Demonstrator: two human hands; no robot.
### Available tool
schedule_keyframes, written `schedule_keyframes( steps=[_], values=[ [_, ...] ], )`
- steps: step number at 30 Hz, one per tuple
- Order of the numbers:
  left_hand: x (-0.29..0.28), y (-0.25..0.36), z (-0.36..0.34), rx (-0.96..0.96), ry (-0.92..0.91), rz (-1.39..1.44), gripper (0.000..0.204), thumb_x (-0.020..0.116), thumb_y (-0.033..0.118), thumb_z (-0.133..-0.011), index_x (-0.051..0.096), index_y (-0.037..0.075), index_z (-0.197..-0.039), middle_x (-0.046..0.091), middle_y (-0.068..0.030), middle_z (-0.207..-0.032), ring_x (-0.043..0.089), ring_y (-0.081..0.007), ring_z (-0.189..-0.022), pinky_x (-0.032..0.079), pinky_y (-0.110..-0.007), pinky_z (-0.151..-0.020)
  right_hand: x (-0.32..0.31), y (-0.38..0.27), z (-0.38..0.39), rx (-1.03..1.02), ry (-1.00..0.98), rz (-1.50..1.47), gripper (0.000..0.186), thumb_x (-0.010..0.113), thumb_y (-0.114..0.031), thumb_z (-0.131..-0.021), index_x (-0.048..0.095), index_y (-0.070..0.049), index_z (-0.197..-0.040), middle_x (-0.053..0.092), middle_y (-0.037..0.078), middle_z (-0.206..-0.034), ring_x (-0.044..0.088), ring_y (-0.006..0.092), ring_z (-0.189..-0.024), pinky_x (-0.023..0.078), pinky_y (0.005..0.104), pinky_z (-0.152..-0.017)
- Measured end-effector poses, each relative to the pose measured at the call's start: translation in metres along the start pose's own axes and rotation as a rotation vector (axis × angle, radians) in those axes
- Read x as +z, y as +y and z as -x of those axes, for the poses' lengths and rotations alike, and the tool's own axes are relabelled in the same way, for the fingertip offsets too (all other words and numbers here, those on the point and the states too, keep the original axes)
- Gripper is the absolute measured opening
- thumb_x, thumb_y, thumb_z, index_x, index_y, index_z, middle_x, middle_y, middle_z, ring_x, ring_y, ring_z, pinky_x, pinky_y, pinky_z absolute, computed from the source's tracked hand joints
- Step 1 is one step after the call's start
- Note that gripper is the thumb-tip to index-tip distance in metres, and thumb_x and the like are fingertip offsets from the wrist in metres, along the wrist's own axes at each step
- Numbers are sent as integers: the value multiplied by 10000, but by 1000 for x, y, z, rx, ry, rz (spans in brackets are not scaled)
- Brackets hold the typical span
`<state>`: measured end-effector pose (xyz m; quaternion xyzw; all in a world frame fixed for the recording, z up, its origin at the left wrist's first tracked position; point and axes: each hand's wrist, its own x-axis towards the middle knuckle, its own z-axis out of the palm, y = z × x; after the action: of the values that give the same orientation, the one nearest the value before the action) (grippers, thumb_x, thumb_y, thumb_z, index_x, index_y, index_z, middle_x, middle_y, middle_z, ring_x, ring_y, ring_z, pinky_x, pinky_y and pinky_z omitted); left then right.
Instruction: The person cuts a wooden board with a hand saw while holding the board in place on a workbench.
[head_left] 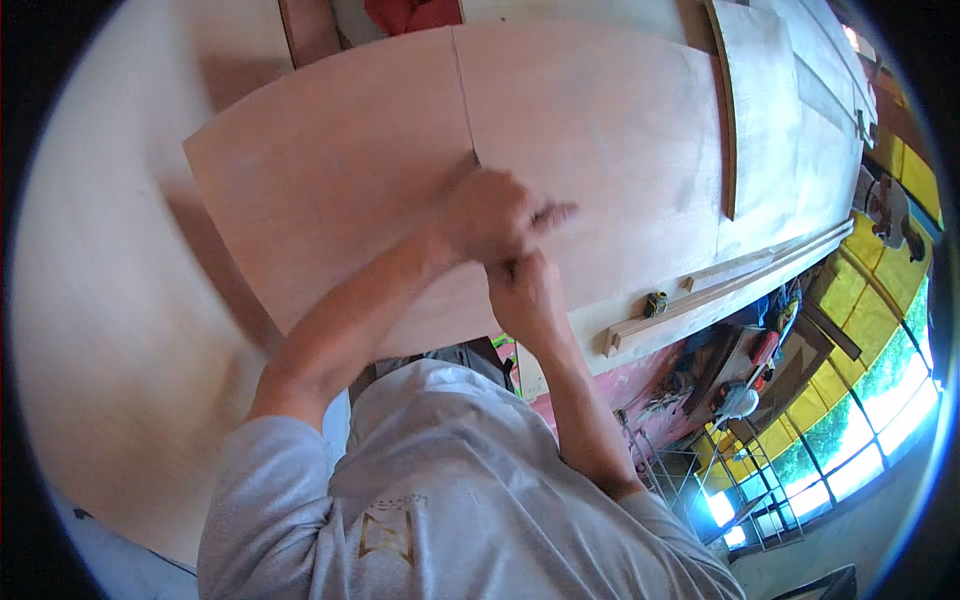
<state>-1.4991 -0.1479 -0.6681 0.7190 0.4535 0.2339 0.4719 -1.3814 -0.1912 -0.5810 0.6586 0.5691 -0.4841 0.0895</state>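
A broad, pale plywood sheet lies in front of me, its far edge curved in the view. Across it, a thin dark line runs from the far edge down to my hands; I cannot tell if it is a cut or a seam. My left hand is closed at the near end of this line, slightly blurred, one digit sticking out to the right. Just below and touching it, my right hand is also closed. Whatever the two hands grip is hidden between the fingers.
At right, a tape measure lies beside long wooden strips. Another board rests on the far right. A large pale panel fills the left side. Tools and a wire rack stand beyond, near yellow sheeting.
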Motion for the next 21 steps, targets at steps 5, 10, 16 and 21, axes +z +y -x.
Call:
schedule_keyframes(
  steps=[5,10,16,21],
  values=[
    [22,101,61,136,49,284,351,719,530,-949,840,202,-925,691,-129,-649,704,-372,-593,557,-534,-581,-23,-5,140,28,50,-85,387,636,3,-950,698,24,-1331,713,272,-1328,620,475,-1363,451,564,-1191],
    [1,5,9,163,108,173,401,704,525,-967,813,160,-844,649,-180,-634,644,-356,-512,513,-491,-527,1,-3,27,24,21,-13,256,649,-162,-1020,705,78,-1091,686,378,-994,670,557,-1035,554,567,-817],
    [14,69,54,113,20,149,402,660,503,-1002,853,155,-942,683,-197,-692,682,-367,-576,541,-492,-558,-6,14,101,-29,-47,-25,172,668,-80,-967,742,61,-1030,737,332,-920,751,507,-943,580,555,-750],
    [2,29,26,57,34,103,427,613,511,-1046,855,169,-1127,717,-201,-717,712,-389,-600,562,-500,-568,-1,3,52,-212,126,-39,163,655,-72,-967,724,73,-992,701,359,-918,718,544,-950,559,571,-740]
  ],
)
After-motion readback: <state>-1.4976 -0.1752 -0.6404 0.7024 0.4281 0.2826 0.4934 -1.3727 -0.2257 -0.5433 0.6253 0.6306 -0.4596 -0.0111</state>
